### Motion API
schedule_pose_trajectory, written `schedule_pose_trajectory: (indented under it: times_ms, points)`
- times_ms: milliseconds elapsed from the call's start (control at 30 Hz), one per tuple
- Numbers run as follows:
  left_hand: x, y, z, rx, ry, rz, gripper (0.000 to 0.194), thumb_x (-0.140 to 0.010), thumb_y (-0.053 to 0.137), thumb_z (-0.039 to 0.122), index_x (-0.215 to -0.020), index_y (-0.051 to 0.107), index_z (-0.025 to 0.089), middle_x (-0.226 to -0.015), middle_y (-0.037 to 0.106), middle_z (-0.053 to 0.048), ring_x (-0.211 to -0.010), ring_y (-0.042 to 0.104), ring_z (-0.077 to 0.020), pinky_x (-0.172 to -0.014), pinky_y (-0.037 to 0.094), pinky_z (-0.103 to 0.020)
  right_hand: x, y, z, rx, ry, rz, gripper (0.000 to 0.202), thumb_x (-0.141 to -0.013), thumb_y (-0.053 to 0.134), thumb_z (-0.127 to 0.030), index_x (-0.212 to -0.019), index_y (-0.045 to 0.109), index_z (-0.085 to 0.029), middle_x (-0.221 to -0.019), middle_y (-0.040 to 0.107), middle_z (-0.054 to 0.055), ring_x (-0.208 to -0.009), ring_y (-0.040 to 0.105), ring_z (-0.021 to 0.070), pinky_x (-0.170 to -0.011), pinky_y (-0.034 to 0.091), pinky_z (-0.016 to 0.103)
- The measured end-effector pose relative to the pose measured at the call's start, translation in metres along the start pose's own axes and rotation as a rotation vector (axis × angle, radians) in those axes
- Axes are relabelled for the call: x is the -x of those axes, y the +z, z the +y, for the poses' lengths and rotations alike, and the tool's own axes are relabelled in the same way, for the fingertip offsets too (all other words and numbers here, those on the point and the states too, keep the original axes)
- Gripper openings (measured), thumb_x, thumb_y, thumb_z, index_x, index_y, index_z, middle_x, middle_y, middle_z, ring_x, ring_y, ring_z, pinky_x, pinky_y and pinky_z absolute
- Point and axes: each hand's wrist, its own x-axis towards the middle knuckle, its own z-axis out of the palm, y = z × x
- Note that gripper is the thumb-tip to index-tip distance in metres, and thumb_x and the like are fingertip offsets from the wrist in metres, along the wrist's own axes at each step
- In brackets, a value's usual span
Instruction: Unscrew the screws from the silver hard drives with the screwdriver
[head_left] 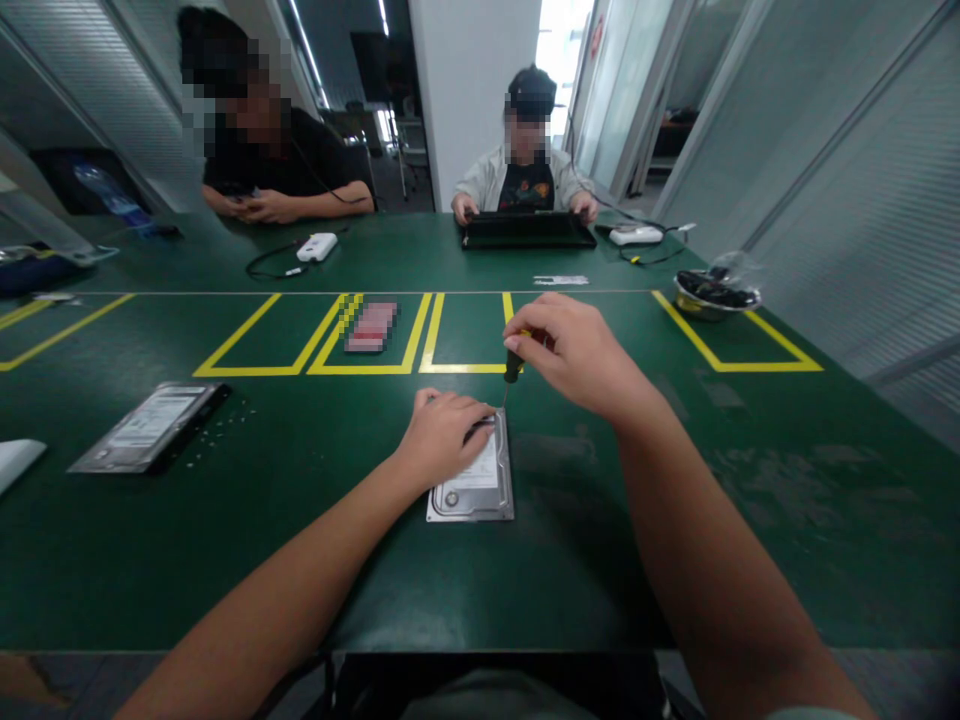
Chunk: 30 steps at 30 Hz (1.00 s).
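Observation:
A silver hard drive point(487, 490) with a white label lies flat on the green table point(465, 600), in front of me. My left hand point(444, 435) rests over its upper left part, fingers bent and pressed on the drive, hiding some of the label. In my right hand point(566, 350) is a screwdriver point(512, 365) with a dark handle, held upright between thumb and fingers. Its thin shaft points down to the drive's far right corner; whether the tip sits in a screw is too small to tell.
Left of me lie another hard drive point(150, 425) and scattered small screws point(214, 428). Yellow tape point(367, 370) marks boxes; one holds a blurred reddish item point(373, 327). A bowl point(712, 298) stands far right. Two people sit opposite, one holding a black tray point(529, 232).

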Motion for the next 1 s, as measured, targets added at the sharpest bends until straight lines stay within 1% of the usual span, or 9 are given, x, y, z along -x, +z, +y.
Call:
schedule_pose_trajectory:
  times_ms: [100, 167, 333, 467, 567, 667, 800, 900, 1000]
  points:
    - [-0.0001, -0.0006, 0.0001, 0.003, 0.002, -0.001, 0.025, -0.095, 0.050, 0.035, -0.111, 0.068, 0.027, -0.107, 0.074, -0.001, -0.095, 0.062, -0.0242, -0.084, 0.029, -0.045, 0.0012, -0.0013, 0.0015, -0.050, 0.019, -0.006, 0.016, -0.085, 0.062, -0.017, -0.098, 0.069, -0.018, -0.092, 0.071, 0.004, -0.077, 0.061, 0.0156, -0.072, 0.044, 0.029]
    - [0.0000, -0.0009, 0.0002, 0.003, 0.003, -0.002, 0.025, -0.095, 0.050, 0.035, -0.111, 0.068, 0.027, -0.107, 0.074, -0.001, -0.095, 0.062, -0.0242, -0.084, 0.029, -0.045, 0.0017, -0.0020, 0.0022, -0.056, 0.026, -0.017, 0.019, -0.084, 0.061, -0.014, -0.100, 0.070, -0.018, -0.095, 0.073, 0.004, -0.080, 0.064, 0.0168, -0.073, 0.046, 0.029]
    - [0.0002, 0.0000, -0.0003, 0.000, 0.006, -0.002, 0.025, -0.096, 0.049, 0.036, -0.111, 0.067, 0.028, -0.107, 0.074, 0.000, -0.095, 0.062, -0.0243, -0.085, 0.029, -0.045, 0.0009, -0.0012, 0.0044, -0.015, -0.025, -0.004, 0.028, -0.081, 0.055, -0.006, -0.100, 0.073, -0.017, -0.106, 0.074, 0.006, -0.101, 0.066, 0.0215, -0.089, 0.049, 0.034]
    - [0.0003, 0.0015, -0.0008, 0.002, 0.003, 0.000, 0.026, -0.096, 0.049, 0.036, -0.111, 0.067, 0.027, -0.108, 0.074, -0.001, -0.096, 0.062, -0.0247, -0.085, 0.029, -0.045, 0.0006, 0.0000, 0.0063, -0.011, -0.052, -0.007, 0.035, -0.081, 0.052, -0.003, -0.103, 0.074, -0.018, -0.111, 0.074, 0.005, -0.106, 0.066, 0.0213, -0.096, 0.048, 0.035]
    - [0.0004, 0.0016, -0.0006, 0.002, 0.002, 0.001, 0.026, -0.095, 0.049, 0.036, -0.111, 0.068, 0.027, -0.107, 0.074, -0.001, -0.095, 0.062, -0.0246, -0.085, 0.029, -0.045, 0.0009, -0.0006, 0.0048, -0.002, -0.063, -0.024, 0.033, -0.084, 0.051, -0.005, -0.104, 0.073, -0.019, -0.111, 0.074, 0.005, -0.105, 0.066, 0.0214, -0.095, 0.048, 0.035]
    - [0.0004, 0.0008, -0.0002, 0.002, 0.003, 0.002, 0.025, -0.095, 0.049, 0.036, -0.111, 0.067, 0.028, -0.108, 0.074, -0.001, -0.095, 0.062, -0.0246, -0.085, 0.029, -0.045, 0.0012, -0.0013, 0.0007, 0.032, -0.053, -0.015, 0.024, -0.086, 0.058, -0.013, -0.106, 0.071, -0.017, -0.101, 0.072, 0.007, -0.094, 0.065, 0.0210, -0.086, 0.048, 0.034]
    - [0.0004, -0.0001, 0.0000, 0.002, 0.002, 0.000, 0.025, -0.095, 0.049, 0.035, -0.111, 0.068, 0.027, -0.108, 0.074, -0.001, -0.095, 0.062, -0.0248, -0.085, 0.030, -0.045, 0.0002, 0.0000, -0.0028, 0.098, -0.011, 0.003, 0.013, -0.086, 0.064, -0.023, -0.094, 0.070, -0.016, -0.087, 0.066, 0.007, -0.085, 0.060, 0.0206, -0.078, 0.045, 0.032]
    - [0.0003, -0.0002, -0.0001, 0.005, 0.003, -0.001, 0.026, -0.095, 0.049, 0.035, -0.111, 0.068, 0.027, -0.108, 0.074, -0.002, -0.095, 0.061, -0.0246, -0.085, 0.030, -0.045, -0.0007, 0.0014, -0.0011, 0.088, -0.009, 0.010, 0.013, -0.088, 0.059, -0.020, -0.092, 0.071, -0.015, -0.093, 0.067, 0.008, -0.088, 0.061, 0.0208, -0.080, 0.045, 0.032]
    - [0.0002, 0.0001, -0.0001, 0.007, 0.005, -0.004, 0.027, -0.095, 0.048, 0.036, -0.111, 0.068, 0.027, -0.108, 0.074, -0.003, -0.095, 0.061, -0.0245, -0.086, 0.030, -0.045, -0.0005, 0.0012, 0.0020, 0.063, -0.031, -0.021, 0.023, -0.090, 0.051, -0.014, -0.100, 0.071, -0.015, -0.103, 0.070, 0.010, -0.097, 0.063, 0.0222, -0.088, 0.045, 0.034]
